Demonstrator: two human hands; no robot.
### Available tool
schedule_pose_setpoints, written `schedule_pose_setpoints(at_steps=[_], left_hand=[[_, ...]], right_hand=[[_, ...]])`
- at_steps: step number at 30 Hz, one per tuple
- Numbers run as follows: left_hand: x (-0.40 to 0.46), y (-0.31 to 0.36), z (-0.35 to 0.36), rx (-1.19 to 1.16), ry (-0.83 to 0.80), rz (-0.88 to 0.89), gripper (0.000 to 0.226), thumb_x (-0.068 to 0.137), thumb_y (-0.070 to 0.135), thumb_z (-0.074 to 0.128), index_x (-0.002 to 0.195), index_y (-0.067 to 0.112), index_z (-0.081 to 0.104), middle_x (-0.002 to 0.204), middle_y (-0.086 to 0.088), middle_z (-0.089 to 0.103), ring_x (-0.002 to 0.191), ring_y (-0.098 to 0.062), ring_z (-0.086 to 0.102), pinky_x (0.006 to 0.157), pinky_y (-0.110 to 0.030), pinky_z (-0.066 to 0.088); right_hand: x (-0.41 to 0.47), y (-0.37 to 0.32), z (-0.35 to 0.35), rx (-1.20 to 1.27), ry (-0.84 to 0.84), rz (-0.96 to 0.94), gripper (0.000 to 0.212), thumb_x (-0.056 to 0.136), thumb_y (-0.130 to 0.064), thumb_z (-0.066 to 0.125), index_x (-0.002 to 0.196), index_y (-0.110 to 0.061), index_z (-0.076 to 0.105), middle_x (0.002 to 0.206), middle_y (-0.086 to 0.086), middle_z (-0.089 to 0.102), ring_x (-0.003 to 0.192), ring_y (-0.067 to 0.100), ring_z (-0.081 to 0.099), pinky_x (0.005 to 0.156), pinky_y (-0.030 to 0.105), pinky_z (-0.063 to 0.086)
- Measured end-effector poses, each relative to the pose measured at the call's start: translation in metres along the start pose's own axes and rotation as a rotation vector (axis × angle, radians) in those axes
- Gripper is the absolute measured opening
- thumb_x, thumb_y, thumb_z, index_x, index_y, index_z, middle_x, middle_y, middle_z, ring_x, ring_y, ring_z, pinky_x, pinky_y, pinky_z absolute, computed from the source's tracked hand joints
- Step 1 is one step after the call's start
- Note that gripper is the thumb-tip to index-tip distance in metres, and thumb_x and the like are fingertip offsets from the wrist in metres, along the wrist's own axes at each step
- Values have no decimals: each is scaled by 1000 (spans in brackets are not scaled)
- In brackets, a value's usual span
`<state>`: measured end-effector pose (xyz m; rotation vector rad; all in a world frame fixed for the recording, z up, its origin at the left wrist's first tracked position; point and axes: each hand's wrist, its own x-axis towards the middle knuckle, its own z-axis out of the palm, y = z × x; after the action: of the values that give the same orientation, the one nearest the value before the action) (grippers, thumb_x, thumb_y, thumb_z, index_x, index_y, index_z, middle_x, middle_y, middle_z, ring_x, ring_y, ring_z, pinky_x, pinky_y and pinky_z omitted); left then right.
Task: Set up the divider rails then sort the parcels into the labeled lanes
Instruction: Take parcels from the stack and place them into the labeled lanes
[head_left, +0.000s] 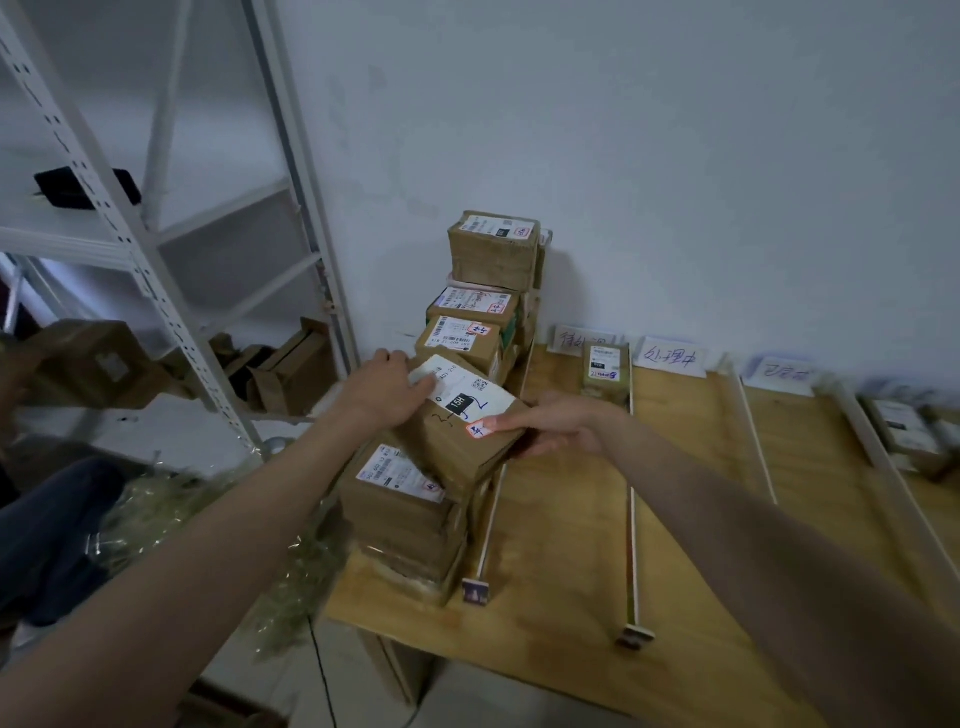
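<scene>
brown taped parcel (457, 431), white label, tilted

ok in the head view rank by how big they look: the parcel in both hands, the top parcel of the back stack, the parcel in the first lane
1. Held parcel, clearly largest, though nearest the camera.
2. Top parcel of the back stack.
3. Parcel in the first lane, smallest and farther off, so true sizes may differ less.
</scene>
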<state>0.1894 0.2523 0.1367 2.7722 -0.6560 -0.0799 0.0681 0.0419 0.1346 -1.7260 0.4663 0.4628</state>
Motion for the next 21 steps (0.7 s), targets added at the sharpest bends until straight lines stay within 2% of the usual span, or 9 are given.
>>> schedule_pose_setpoints(at_steps=[4, 7, 11, 16, 19, 21], left_hand=[[-1, 24, 1, -12, -123, 113, 63, 96, 58, 45, 144, 17, 43, 142, -9, 49, 123, -28, 53, 102, -46, 47], [1, 45, 9, -80, -196, 207, 62, 93, 59, 48, 140, 19, 46, 141, -5, 53, 122, -25, 54, 102, -44, 47], [-2, 82, 29, -56, -243, 286, 59, 95, 58, 47, 136, 16, 51, 134, -6, 58, 116, -24, 57, 97, -41, 50], [-12, 129, 59, 39, -213, 400, 57, 100, 54, 38, 142, 16, 44, 142, -7, 47, 124, -26, 50, 101, -41, 46], [-16, 154, 76, 96, -180, 473, 52, 102, 50, 34, 140, 15, 45, 141, -9, 47, 123, -28, 51, 98, -44, 47], [-19, 169, 87, 169, -175, 502, 53, 102, 49, 34, 141, 14, 43, 142, -9, 46, 124, -28, 50, 98, -42, 45]], right_hand=[[-20, 15, -16, -130, -43, 94, 75, 76, -46, 81, 135, -10, 52, 128, 10, 65, 110, 20, 68, 97, 33, 55], [-33, 30, -31, -97, -40, 101, 80, 70, -43, 87, 136, -11, 54, 128, 4, 66, 115, 18, 65, 99, 34, 54], [-60, 57, -46, -22, -24, 138, 63, 80, -34, 81, 132, -9, 56, 127, 9, 67, 118, 24, 64, 105, 40, 49], [-93, 102, -64, 59, 221, 166, 62, 79, -38, 80, 130, -12, 58, 120, 6, 70, 109, 21, 68, 91, 34, 57], [-116, 128, -73, 117, 407, 169, 48, 82, -39, 78, 118, -13, 62, 111, 6, 70, 102, 22, 69, 91, 36, 57], [-129, 143, -78, 154, 512, 174, 48, 82, -39, 78, 118, -11, 63, 111, 9, 71, 99, 24, 69, 90, 37, 58]])
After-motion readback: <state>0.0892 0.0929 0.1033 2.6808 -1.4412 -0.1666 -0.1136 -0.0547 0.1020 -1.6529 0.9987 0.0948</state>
